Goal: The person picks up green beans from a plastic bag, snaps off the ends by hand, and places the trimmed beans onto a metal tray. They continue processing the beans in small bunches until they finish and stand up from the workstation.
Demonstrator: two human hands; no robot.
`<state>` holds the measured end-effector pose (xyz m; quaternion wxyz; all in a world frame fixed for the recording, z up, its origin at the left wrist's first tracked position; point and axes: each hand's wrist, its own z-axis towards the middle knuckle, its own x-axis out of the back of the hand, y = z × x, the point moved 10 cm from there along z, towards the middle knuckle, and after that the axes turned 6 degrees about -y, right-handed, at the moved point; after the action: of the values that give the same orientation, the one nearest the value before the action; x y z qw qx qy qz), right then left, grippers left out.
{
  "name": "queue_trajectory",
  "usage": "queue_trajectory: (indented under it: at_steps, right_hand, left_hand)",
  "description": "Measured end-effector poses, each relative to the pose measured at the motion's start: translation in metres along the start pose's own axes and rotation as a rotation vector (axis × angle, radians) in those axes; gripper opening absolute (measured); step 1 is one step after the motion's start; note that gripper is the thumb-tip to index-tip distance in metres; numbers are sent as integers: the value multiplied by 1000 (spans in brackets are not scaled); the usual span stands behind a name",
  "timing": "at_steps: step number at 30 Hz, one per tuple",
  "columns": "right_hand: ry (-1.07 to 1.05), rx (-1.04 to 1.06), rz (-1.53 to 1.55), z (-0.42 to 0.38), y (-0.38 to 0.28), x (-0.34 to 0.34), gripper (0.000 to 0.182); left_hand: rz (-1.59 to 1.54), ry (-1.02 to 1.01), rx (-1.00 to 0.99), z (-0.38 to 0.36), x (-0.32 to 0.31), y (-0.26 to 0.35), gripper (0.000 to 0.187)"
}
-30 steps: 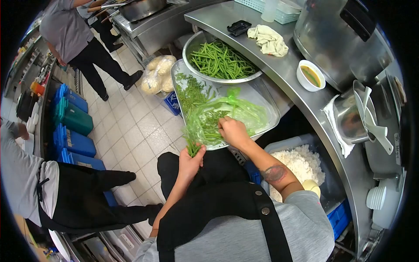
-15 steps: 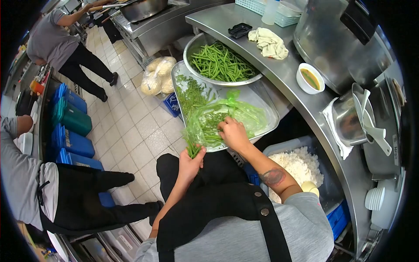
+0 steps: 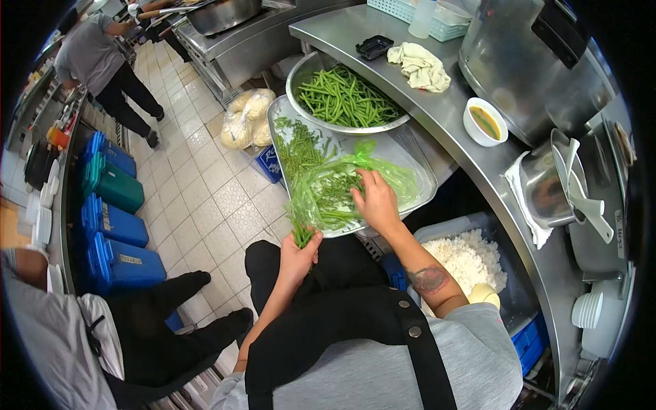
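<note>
Taking the clear green bag [image 3: 404, 183] as the clock's centre, the left hand [image 3: 292, 261] sits at seven o'clock, its fingers curled closed around a small bunch of green beans [image 3: 301, 236]; the tips poke out by the bag's edge, but the lower ends are lost in the palm, so their number cannot be told. The right hand [image 3: 378, 202] comes in from four o'clock over the bag, thumb and loosely bent fingers parted, with nothing visible between them; whether the fingertips touch the plastic is unclear. Glare and folds blur the thin green pieces [image 3: 338, 184] inside the bag. More green scraps [image 3: 301, 152] lie at ten o'clock on the metal tray [image 3: 404, 149], which the bag partly covers. At twelve stands a steel bowl [image 3: 294, 92] of whole beans [image 3: 348, 97], its right side hidden beneath the counter [image 3: 454, 113]. At four, the forearm and sleeve cover part of a tub [image 3: 523, 280] of white grains. One co-worker [image 3: 55, 342] at eight is cut off by the left edge, head out of view.
</note>
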<state>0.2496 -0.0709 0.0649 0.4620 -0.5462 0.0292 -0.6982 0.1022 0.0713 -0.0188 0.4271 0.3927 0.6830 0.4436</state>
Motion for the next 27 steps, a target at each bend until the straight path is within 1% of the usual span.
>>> queue_trajectory:
  at_steps: [3,6,9,12,15,18,24,27]
  right_hand:
    - [-303,76,-4,-10,3,-33,12]
    - [-550,112,27,-26,-3,-62,13]
    - [-613,59,50,-25,-5,-62,16]
    - [-601,114,78,-24,-9,-56,17]
    - [-610,145,32,-26,-8,-59,21]
    - [-600,145,11,-26,-7,-60,18]
    - [-558,86,72,-23,2,-61,15]
    - [-486,29,85,-20,4,-52,13]
  left_hand:
    - [7,4,8,1,0,-3,10]
    - [18,4,18,1,0,-3,10]
    - [7,-2,34,0,-1,-3,10]
    - [6,-9,31,0,-1,-3,9]
    - [4,-14,30,0,-2,-4,10]
    - [8,-15,50,1,-2,-6,10]
    - [18,-19,46,1,0,-7,11]
    - [12,-20,45,1,0,-9,11]
